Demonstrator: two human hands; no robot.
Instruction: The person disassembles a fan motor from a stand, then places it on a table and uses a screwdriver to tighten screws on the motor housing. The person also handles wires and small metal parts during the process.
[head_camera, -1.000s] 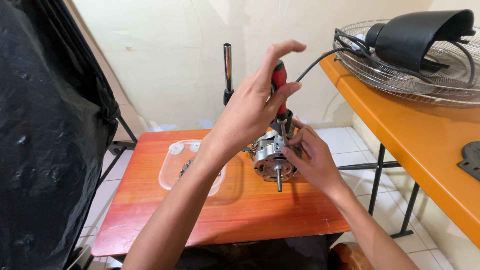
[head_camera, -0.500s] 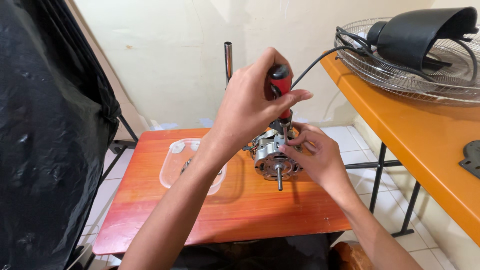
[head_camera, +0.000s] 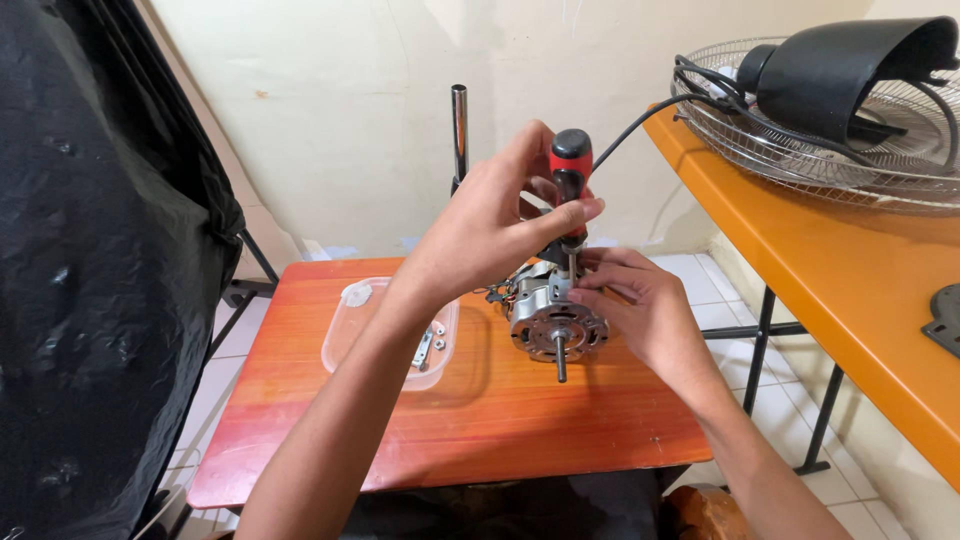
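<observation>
Two hands work at the centre of the frame, over a small orange-red wooden table (head_camera: 300, 440). Your left hand (head_camera: 490, 230) grips a screwdriver (head_camera: 572, 180) with a red and black handle; the fingers are curled and pressed around the handle, thumb laid across its lower part. The screwdriver stands upright, its thin shaft pointing down onto the top of an electric motor (head_camera: 555, 320).

The motor is a short metal cylinder, grey and silver, lying on its side on the table at centre frame. Its round end plate faces you, with a steel shaft projecting from the middle toward the lower edge of the frame. Dark wires show at its upper left side. Your right hand (head_camera: 645, 315) steadies the motor from the right; the fingers are lightly spread, with the fingertips (head_camera: 590, 290) pinching near the point where the screwdriver tip meets the housing. Whether the tip sits in a screw cannot be told.

Left of the motor, a clear plastic container (head_camera: 350, 330) rests on the table and holds a few small metal parts. In the upper right of the frame, a wire fan guard (head_camera: 800, 150) and a black fan housing (head_camera: 850, 70) lie on a yellow-orange bench (head_camera: 850, 280).

Compared with the frame half a second earlier, your left hand has closed more firmly on the handle, and the motor remains in the same place.
</observation>
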